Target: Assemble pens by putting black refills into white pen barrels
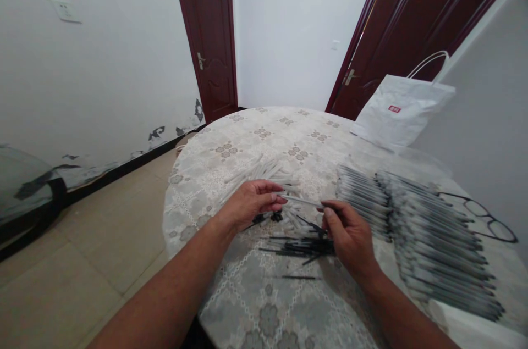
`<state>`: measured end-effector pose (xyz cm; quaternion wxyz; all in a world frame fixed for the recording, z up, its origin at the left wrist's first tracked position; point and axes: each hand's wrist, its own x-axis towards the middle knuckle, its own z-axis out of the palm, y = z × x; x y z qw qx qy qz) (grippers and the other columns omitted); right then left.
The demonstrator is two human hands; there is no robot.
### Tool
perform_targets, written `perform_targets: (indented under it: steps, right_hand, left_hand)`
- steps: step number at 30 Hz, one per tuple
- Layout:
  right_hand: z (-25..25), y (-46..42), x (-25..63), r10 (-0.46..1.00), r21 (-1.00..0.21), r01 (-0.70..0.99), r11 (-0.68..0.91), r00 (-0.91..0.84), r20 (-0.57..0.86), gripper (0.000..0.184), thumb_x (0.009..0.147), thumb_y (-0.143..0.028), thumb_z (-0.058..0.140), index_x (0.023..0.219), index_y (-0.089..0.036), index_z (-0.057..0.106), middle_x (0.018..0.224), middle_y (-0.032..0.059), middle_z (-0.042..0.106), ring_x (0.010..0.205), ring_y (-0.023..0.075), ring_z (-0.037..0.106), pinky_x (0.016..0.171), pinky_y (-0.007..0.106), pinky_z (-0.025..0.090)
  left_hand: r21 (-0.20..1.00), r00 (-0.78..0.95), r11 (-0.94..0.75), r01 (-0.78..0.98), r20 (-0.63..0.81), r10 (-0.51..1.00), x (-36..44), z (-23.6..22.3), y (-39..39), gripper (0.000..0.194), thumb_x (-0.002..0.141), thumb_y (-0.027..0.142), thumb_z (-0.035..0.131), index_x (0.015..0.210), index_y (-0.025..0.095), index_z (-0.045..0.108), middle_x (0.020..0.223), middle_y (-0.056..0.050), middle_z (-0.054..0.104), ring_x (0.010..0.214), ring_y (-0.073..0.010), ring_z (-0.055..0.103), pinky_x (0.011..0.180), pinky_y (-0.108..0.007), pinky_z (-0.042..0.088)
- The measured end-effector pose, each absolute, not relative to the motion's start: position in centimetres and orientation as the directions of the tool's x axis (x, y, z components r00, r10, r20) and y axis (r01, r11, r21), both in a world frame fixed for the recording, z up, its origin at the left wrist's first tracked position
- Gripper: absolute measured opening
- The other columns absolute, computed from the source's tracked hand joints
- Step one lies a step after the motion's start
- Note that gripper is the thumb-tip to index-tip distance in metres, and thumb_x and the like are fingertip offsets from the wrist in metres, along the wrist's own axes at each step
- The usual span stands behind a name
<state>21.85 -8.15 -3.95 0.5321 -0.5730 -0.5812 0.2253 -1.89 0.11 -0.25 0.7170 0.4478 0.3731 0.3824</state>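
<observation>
A thin pale tube, like a pen barrel (302,201), stretches between my two hands above the table. My left hand (256,199) pinches its left end with thumb and fingers. At the other end, my right hand (347,232) has thumb and fingers closed on it. Behind my left hand spreads a loose heap of white tubes (264,172). Thin black sticks, like pen refills (303,247), lie scattered under and beside my right hand. Small black pieces (276,216) sit just below my left fingers.
To the right, pen-like sticks with dark ends (437,239) lie in blurred rows, a second batch (363,200) beside them. Eyeglasses (478,209) rest at the right edge. A white paper bag (406,110) stands at the back right of the round patterned tablecloth (268,294).
</observation>
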Motion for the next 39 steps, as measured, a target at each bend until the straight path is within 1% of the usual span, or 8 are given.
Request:
perform_targets:
  steps: [3, 7, 16, 26, 30, 35, 37, 39]
  right_hand:
    - [-4.2, -8.1, 22.0, 0.899, -0.872, 0.432, 0.232, 0.246, 0.361, 0.027, 0.095, -0.041, 0.058, 0.107, -0.019, 0.067, 0.074, 0.0011, 0.066, 0.058, 0.0131, 0.056, 0.054, 0.024, 0.046]
    - [-4.5, -7.9, 22.3, 0.881, -0.866, 0.448, 0.222, 0.288, 0.374, 0.028, 0.095, -0.041, 0.057, 0.108, -0.018, 0.066, 0.074, 0.0015, 0.066, 0.059, 0.0135, 0.057, 0.055, 0.024, 0.047]
    - [-4.2, -8.1, 21.9, 0.883, -0.838, 0.486, 0.249, 0.241, 0.402, 0.026, 0.095, -0.040, 0.057, 0.106, -0.018, 0.067, 0.079, 0.0036, 0.069, 0.062, 0.0144, 0.059, 0.057, 0.025, 0.048]
    - [-4.3, -8.1, 22.1, 0.856, -0.788, 0.538, 0.301, 0.211, 0.471, 0.023, 0.095, -0.037, 0.057, 0.105, -0.019, 0.068, 0.078, 0.0029, 0.070, 0.063, 0.0149, 0.062, 0.062, 0.027, 0.050]
    - [-4.2, -8.0, 22.2, 0.840, -0.722, 0.596, 0.352, 0.138, 0.524, 0.019, 0.096, -0.033, 0.057, 0.106, -0.020, 0.068, 0.085, 0.0040, 0.072, 0.070, 0.0161, 0.065, 0.067, 0.027, 0.053]
    - [-4.3, -7.6, 22.6, 0.775, -0.521, 0.704, 0.482, -0.066, 0.628, 0.017, 0.095, -0.025, 0.058, 0.108, -0.022, 0.069, 0.102, 0.0059, 0.074, 0.089, 0.0184, 0.070, 0.083, 0.030, 0.054]
    - [-4.2, -7.6, 22.6, 0.782, -0.500, 0.720, 0.481, -0.095, 0.616, 0.018, 0.096, -0.025, 0.057, 0.109, -0.022, 0.070, 0.101, 0.0058, 0.075, 0.089, 0.0188, 0.071, 0.083, 0.030, 0.055]
    - [-3.9, -7.7, 22.5, 0.815, -0.529, 0.723, 0.445, -0.082, 0.573, 0.020, 0.096, -0.027, 0.057, 0.109, -0.022, 0.071, 0.095, 0.0052, 0.076, 0.082, 0.0185, 0.072, 0.079, 0.029, 0.055]
  left_hand:
    - [0.909, 0.420, 0.340, -0.240, -0.219, 0.881, -1.7, -0.4, 0.2, 0.020, 0.083, 0.009, 0.069, 0.103, 0.009, 0.065, 0.088, -0.013, 0.075, 0.081, -0.0175, 0.074, 0.075, -0.027, 0.061]
    - [0.895, 0.416, 0.344, -0.285, -0.208, 0.885, -1.8, -0.9, 0.0, 0.020, 0.085, 0.010, 0.066, 0.105, 0.009, 0.063, 0.094, -0.015, 0.074, 0.077, -0.0161, 0.074, 0.070, -0.026, 0.061]
    - [0.910, 0.444, 0.313, -0.273, -0.170, 0.880, -2.0, -1.9, -0.6, 0.020, 0.088, 0.016, 0.065, 0.107, 0.010, 0.063, 0.093, -0.013, 0.074, 0.075, -0.0157, 0.074, 0.070, -0.027, 0.061]
    - [0.938, 0.421, 0.267, -0.223, -0.154, 0.894, -2.2, -1.9, -0.4, 0.024, 0.084, 0.023, 0.072, 0.105, 0.013, 0.064, 0.093, -0.012, 0.075, 0.076, -0.0155, 0.073, 0.071, -0.027, 0.061]
    - [0.960, 0.429, 0.214, -0.182, -0.119, 0.895, -2.3, -2.2, -0.3, 0.028, 0.083, 0.027, 0.073, 0.106, 0.013, 0.068, 0.089, -0.010, 0.076, 0.075, -0.0164, 0.073, 0.073, -0.029, 0.060]
    - [0.970, 0.361, 0.166, -0.179, -0.092, 0.928, -2.3, -2.6, 0.1, 0.031, 0.080, 0.031, 0.077, 0.104, 0.013, 0.071, 0.087, -0.009, 0.076, 0.082, -0.0184, 0.074, 0.078, -0.030, 0.061]
    - [0.968, 0.347, 0.173, -0.183, -0.101, 0.933, -2.3, -2.7, 0.1, 0.031, 0.078, 0.031, 0.078, 0.103, 0.013, 0.071, 0.087, -0.010, 0.076, 0.082, -0.0190, 0.074, 0.078, -0.031, 0.061]
    - [0.970, 0.347, 0.178, -0.168, -0.111, 0.931, -2.4, -2.7, 0.2, 0.031, 0.078, 0.031, 0.078, 0.102, 0.013, 0.071, 0.086, -0.010, 0.076, 0.080, -0.0191, 0.074, 0.078, -0.032, 0.061]
